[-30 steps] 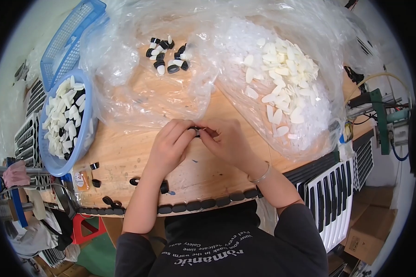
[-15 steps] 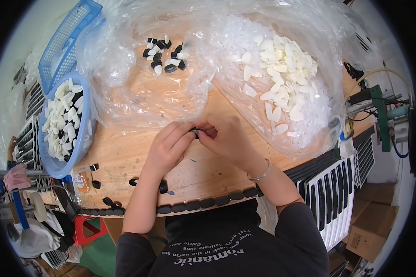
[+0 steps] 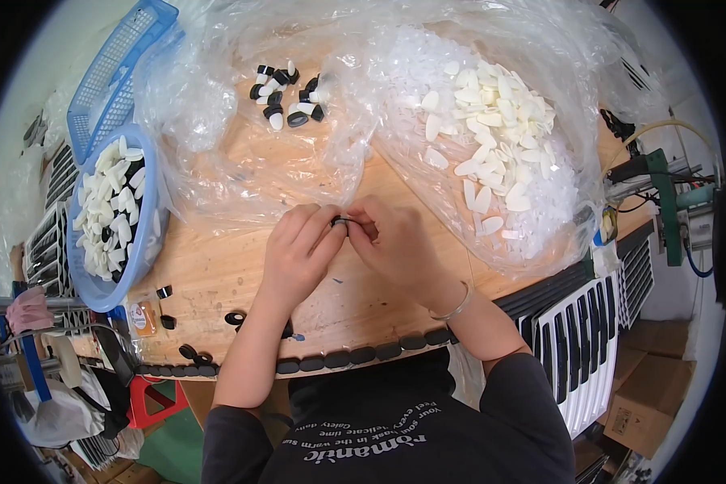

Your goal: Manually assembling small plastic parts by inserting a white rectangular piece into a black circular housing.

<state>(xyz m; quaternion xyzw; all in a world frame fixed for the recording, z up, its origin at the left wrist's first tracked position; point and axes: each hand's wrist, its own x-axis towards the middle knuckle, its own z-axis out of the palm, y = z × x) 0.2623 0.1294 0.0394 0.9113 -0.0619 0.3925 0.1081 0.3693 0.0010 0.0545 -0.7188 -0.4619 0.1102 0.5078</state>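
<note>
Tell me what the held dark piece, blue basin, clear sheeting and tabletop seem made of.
Dark piece: perhaps plastic or rubber; mostly covered, finish unclear.
Blue basin: likely molded plastic, smooth; uniform color, curved rim.
Clear sheeting: glossy plastic film; see-through, creased, bright highlights.
Tabletop: wood or wood-look laminate; tan, marked, soft sheen.

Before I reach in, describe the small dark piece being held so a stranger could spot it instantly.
On the wooden table, look past the row of dark ovals along the near edge to the left hand and right hand. The small dark piece is pinched between them; those ovals just lie loose.
</note>
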